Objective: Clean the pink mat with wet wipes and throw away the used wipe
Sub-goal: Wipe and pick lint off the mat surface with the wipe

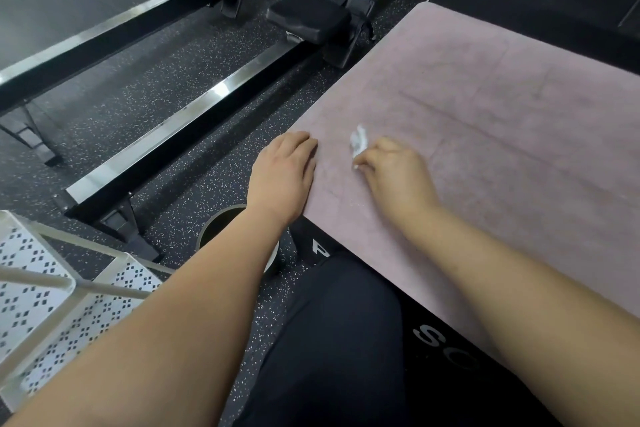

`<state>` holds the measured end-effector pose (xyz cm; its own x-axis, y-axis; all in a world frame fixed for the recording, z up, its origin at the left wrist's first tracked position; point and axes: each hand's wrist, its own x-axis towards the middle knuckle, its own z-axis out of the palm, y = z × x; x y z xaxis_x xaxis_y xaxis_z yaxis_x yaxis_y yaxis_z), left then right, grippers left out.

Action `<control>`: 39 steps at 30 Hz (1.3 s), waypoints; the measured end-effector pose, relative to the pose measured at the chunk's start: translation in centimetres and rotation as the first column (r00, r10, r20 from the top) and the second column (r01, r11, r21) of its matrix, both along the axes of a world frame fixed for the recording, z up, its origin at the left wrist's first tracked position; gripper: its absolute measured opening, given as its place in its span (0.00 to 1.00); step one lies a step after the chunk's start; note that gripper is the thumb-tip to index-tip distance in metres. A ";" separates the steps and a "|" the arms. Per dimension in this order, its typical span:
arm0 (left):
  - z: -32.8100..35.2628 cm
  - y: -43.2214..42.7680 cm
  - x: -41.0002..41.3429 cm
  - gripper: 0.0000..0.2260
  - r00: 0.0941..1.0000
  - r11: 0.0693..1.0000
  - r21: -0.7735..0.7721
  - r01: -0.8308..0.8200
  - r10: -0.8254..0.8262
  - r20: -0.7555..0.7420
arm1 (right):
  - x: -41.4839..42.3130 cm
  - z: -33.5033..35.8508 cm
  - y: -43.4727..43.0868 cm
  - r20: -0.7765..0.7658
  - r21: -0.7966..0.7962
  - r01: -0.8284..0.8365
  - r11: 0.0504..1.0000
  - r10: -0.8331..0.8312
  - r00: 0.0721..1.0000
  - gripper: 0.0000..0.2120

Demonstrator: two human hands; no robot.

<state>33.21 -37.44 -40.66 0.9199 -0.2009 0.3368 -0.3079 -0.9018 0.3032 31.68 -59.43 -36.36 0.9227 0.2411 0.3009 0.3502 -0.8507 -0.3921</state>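
Knee (339,322) parked by the pink mat (502,97), left hand (287,177) flat, grip wide, likely pinning the edge, while at its 3 o'clock the right hand (391,170) pinches the balled-up wipe (358,140) to scrub.

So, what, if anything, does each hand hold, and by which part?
Right hand pinches the wipe by its near end; left hand holds nothing, flat on the pink mat.
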 end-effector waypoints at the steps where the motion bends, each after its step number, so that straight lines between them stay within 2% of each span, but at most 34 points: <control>1: -0.1 0.0 0.0 0.16 1.000 1.000 -0.004 0.004 -0.004 0.010 | -1.4 -0.3 0.8 0.003 0.010 -0.054 0.998 0.054 0.999 0.06; 4: -0.4 0.0 0.1 0.16 0.999 1.000 -0.020 0.009 -0.009 0.033 | -5.1 -0.8 2.0 -0.030 0.050 -0.276 0.960 0.277 0.960 0.08; 7: -0.5 -0.1 0.1 0.15 0.999 1.000 -0.023 0.015 -0.014 0.037 | -6.6 -0.6 1.5 -0.050 0.000 -0.452 0.892 0.452 0.891 0.07; 9: -0.5 -0.1 0.1 0.15 1.000 1.000 -0.016 0.010 -0.009 0.029 | -5.7 -0.3 0.7 -0.054 -0.006 -0.440 0.898 0.439 0.897 0.07; 11: -0.4 -0.1 0.1 0.16 1.000 1.000 -0.002 0.007 -0.007 0.020 | -3.2 -0.3 -0.8 0.015 -0.088 -0.380 0.921 0.383 0.924 0.11; 13: -0.3 -0.1 0.1 0.17 1.000 1.000 0.011 0.000 -0.001 0.009 | 0.2 -0.3 -3.0 0.092 -0.118 -0.215 0.969 0.226 0.970 0.09; 16: -0.3 -0.2 -0.1 0.17 1.000 1.000 0.014 -0.013 0.013 0.000 | 3.5 0.4 -5.3 0.045 -0.050 0.086 0.995 -0.084 0.995 0.04; 18: -0.3 -0.2 -0.1 0.17 1.000 1.000 0.015 -0.015 0.015 -0.004 | 3.2 0.4 -4.5 0.012 -0.039 0.145 0.989 -0.145 0.989 0.04; 23: -0.2 -0.3 -0.2 0.18 1.000 1.000 0.016 -0.020 0.020 -0.008 | -3.7 -0.6 -0.2 -0.039 0.006 -0.140 0.990 0.141 0.989 0.06; 25: -0.2 -0.4 -0.2 0.18 1.000 1.000 0.009 -0.025 0.025 -0.011 | -6.3 -1.0 0.6 -0.055 0.002 -0.305 0.952 0.304 0.951 0.06; 28: -0.1 -0.5 -0.3 0.17 1.000 0.999 0.018 -0.028 0.028 0.008 | -9.1 -1.5 1.1 -0.096 -0.104 -0.509 0.855 0.500 0.861 0.05; 33: -0.2 -0.5 -0.3 0.16 0.999 1.000 0.015 -0.024 0.023 0.033 | -8.9 -1.1 0.0 0.006 -0.252 -0.491 0.834 0.509 0.861 0.08; 36: -0.2 -0.4 -0.2 0.15 0.999 0.999 0.033 -0.012 0.011 0.042 | -6.8 -0.5 -0.7 0.020 -0.249 -0.464 0.850 0.484 0.875 0.08; 39: 0.0 -0.3 -0.2 0.16 0.999 0.998 0.057 -0.005 0.002 0.044 | -3.3 0.1 -2.6 0.013 -0.183 -0.346 0.920 0.355 0.935 0.09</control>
